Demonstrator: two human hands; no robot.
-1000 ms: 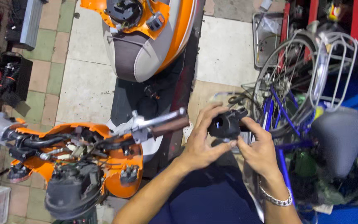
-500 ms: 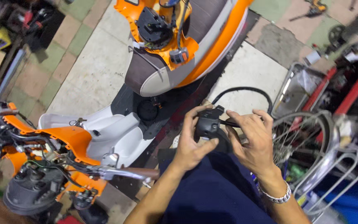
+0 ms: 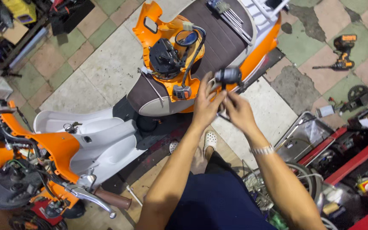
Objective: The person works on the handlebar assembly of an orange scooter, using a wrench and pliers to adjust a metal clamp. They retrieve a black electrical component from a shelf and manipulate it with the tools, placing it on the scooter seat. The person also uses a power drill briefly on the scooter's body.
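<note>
— What do the hands hold?
— The left hand [image 3: 205,104] and right hand [image 3: 239,111] both pinch a small black switch housing [image 3: 228,76], raised over the orange scooter's brown seat [image 3: 218,38].
— What's nearby?
— An orange panel [image 3: 167,59] lying on the seat and a cordless drill [image 3: 341,53] on the floor.

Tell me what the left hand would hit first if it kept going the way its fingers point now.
Probably the small black part that the left hand already touches at its fingertips; beyond it lies the scooter's brown seat, though depth is hard to judge.
</note>
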